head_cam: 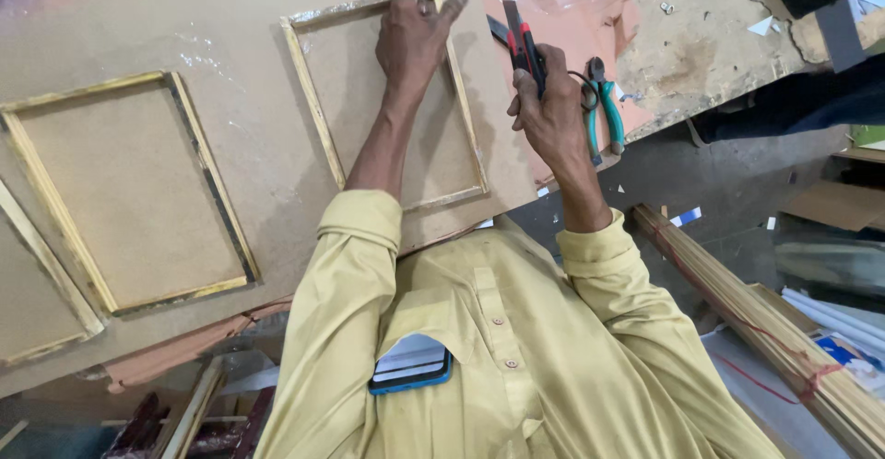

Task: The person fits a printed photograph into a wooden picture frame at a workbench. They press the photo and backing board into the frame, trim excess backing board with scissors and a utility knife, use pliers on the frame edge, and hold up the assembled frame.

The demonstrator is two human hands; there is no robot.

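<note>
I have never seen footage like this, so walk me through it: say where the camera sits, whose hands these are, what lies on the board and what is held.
There is one picture, taken by a camera worn on a person's head and looking down, so you see their own chest, yellow sleeves and two bare hands. No machine is involved.

The left hand presses flat on the top corner of a thin wooden frame that lies on a large brown board. The right hand has a closed grip on a red and black utility knife, held just off the frame's right side.

More frames of the same kind lie to the left. Green-handled pliers rest near the board's right edge. A bundle of wooden strips tied with red cord lies lower right, and a phone sits in the shirt pocket.
</note>
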